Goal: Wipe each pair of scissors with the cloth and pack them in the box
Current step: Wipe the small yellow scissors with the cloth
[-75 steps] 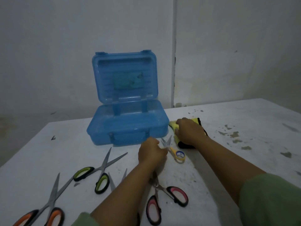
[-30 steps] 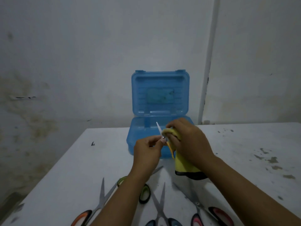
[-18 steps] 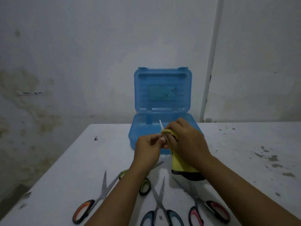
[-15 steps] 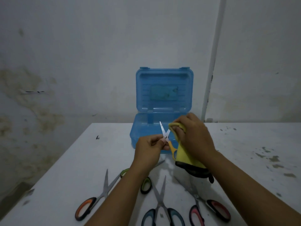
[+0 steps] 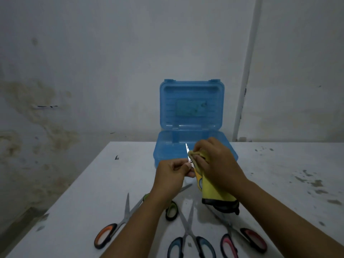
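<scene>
Head view: left hand (image 5: 172, 174) pinches small scissors (image 5: 186, 148), right hand (image 5: 216, 161) grips cloth (image 5: 214, 190) hiding blade

Small yellow-handled scissors (image 5: 188, 156) held above the table, one blade tip pointing up, the rest wrapped in a yellow cloth with a black edge (image 5: 214, 190) that hangs down. Blue translucent box (image 5: 163, 153) stands behind, lid upright and open. Four pairs lie flat at the near edge: orange-handled (image 5: 109, 233), green-handled (image 5: 171, 211), blue-handled (image 5: 189, 239), pink-handled (image 5: 243, 239).
</scene>
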